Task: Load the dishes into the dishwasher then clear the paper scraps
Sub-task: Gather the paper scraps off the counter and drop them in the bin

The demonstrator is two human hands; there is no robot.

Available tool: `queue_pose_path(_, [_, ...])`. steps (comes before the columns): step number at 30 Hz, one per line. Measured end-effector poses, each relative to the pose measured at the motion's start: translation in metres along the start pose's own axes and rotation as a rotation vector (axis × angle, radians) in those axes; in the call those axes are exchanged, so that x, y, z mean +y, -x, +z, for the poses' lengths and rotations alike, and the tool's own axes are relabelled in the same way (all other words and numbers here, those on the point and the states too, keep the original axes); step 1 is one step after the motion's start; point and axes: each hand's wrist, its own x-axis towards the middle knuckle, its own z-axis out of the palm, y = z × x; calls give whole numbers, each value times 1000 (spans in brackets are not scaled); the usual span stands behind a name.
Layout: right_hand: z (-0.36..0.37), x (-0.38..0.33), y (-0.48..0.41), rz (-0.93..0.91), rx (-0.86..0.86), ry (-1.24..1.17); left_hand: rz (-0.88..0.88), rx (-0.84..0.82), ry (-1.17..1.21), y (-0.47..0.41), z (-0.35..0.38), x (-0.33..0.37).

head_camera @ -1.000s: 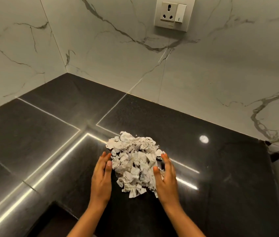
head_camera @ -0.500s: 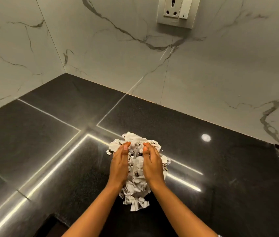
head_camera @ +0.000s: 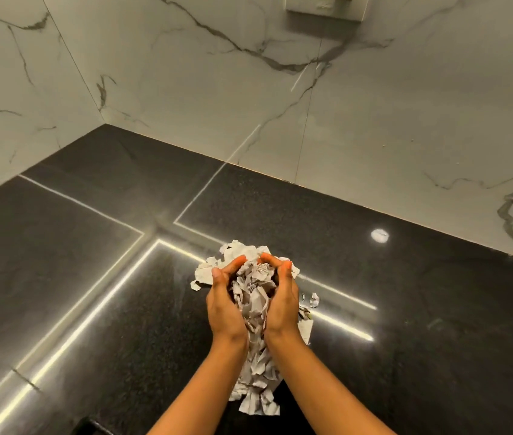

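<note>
Paper scraps (head_camera: 253,309), faint print illegible

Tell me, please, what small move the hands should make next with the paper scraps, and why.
Probably press the palms closer to firm the grip before lifting. The left hand and right hand cup the paper scraps, fingers curled over them, yet a tail spills below the wrists and loose pieces lie on the countertop.

No text, label, brand, number or sign can be read. The crumpled scraps (head_camera: 256,296) carry faint dark marks near the top of the bunch, too small and blurred to make out as letters.
</note>
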Motion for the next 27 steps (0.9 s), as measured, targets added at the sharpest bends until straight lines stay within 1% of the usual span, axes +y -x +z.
queue_pose_path(2, [2,-3,-1,44,4,-85,-37,34,66,-2,2,0])
queue_pose_path(4, [2,-4,-2,64,-28,-123,-84,50,130,-3,5,2])
queue_pose_path(7, [6,-7,2,36,-82,-141,-115,59,139,-3,7,7])
queue_pose_path(10, [9,-12,6,12,-51,-179,-101,68,121,-1,7,9])
queue_pose_path(13, [12,-16,9,42,-10,-213,-109,74,145,-1,7,13])
queue_pose_path(20, [24,-32,17,76,14,-330,-142,4,311,6,9,33])
queue_pose_path(27, [35,-54,30,85,37,-343,-148,105,381,25,21,61])
